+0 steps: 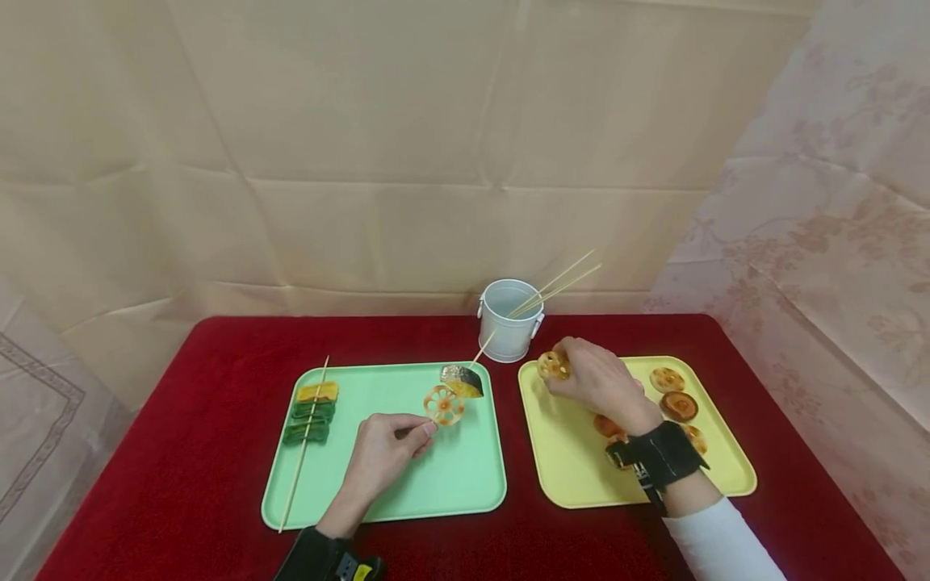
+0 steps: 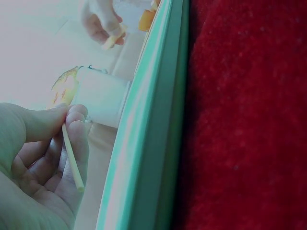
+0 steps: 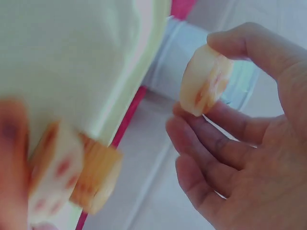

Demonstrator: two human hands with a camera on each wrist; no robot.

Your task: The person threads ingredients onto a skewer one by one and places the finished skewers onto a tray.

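Over the green tray, my left hand [image 1: 388, 452] pinches a thin wooden skewer [image 2: 73, 163] between thumb and fingers; its lower end sticks out below them. Threaded on it are a lotus root slice [image 1: 444, 406], close to the fingertips, and a dark-skinned, yellow-fleshed slice [image 1: 462, 381] beyond. The skewer's bare tip points up toward the white bucket. Above the far left part of the yellow tray, my right hand [image 1: 603, 383] holds another lotus root slice [image 3: 199, 81] by its edges, between thumb and fingertips. The two hands are apart.
The green tray [image 1: 385, 512] bears a skewer of green and yellow pieces [image 1: 308, 411] at its left. A white bucket [image 1: 504, 335] with several bare sticks [image 1: 563, 282] stands behind, between the trays. On the yellow tray [image 1: 581, 502] lie several slices, among them a brown mushroom-like round [image 1: 679, 406].
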